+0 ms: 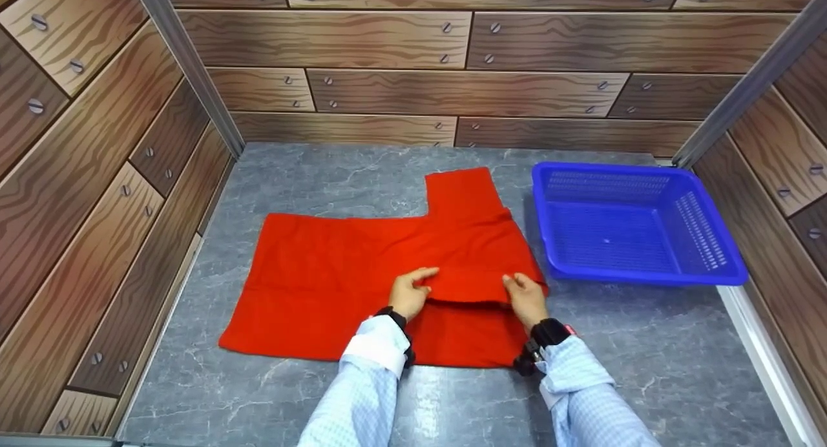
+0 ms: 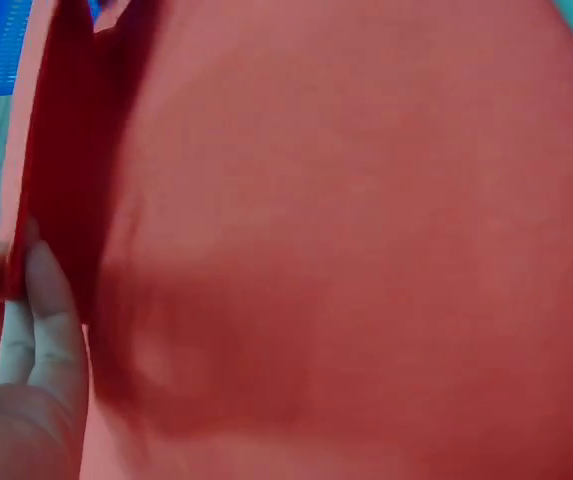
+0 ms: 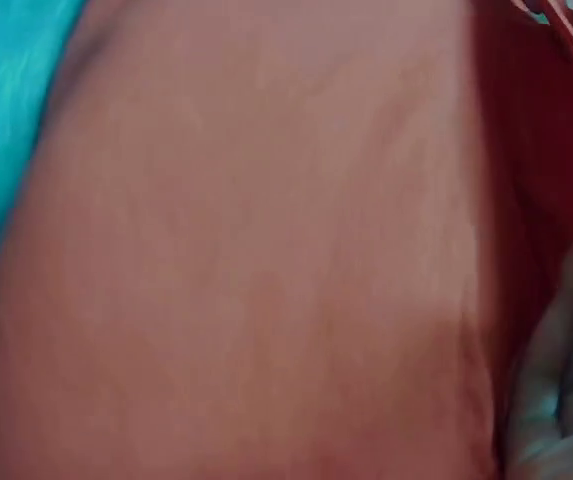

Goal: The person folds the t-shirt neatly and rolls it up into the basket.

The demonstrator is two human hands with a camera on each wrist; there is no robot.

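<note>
A red T-shirt (image 1: 323, 272) lies flat on the grey surface, its hem to the left and one sleeve (image 1: 460, 192) pointing away at the top. The near sleeve is folded back over the body, its edge raised a little toward me. My left hand (image 1: 410, 294) pinches the left end of that edge; in the left wrist view its thumb and fingers (image 2: 51, 320) are on either side of the cloth. At the right end of the same edge, my right hand (image 1: 526, 298) pinches the cloth between thumb and fingers. Dark shadow fills the gap under the flap.
A blue plastic basket (image 1: 546, 240) with slotted sides stands right of the shirt, close to its collar end. Wood-patterned walls (image 1: 387, 40) enclose the grey marbled surface (image 1: 310, 176) at the back, left and right. Black wrist straps (image 1: 549, 332) sit over light blue checked sleeves.
</note>
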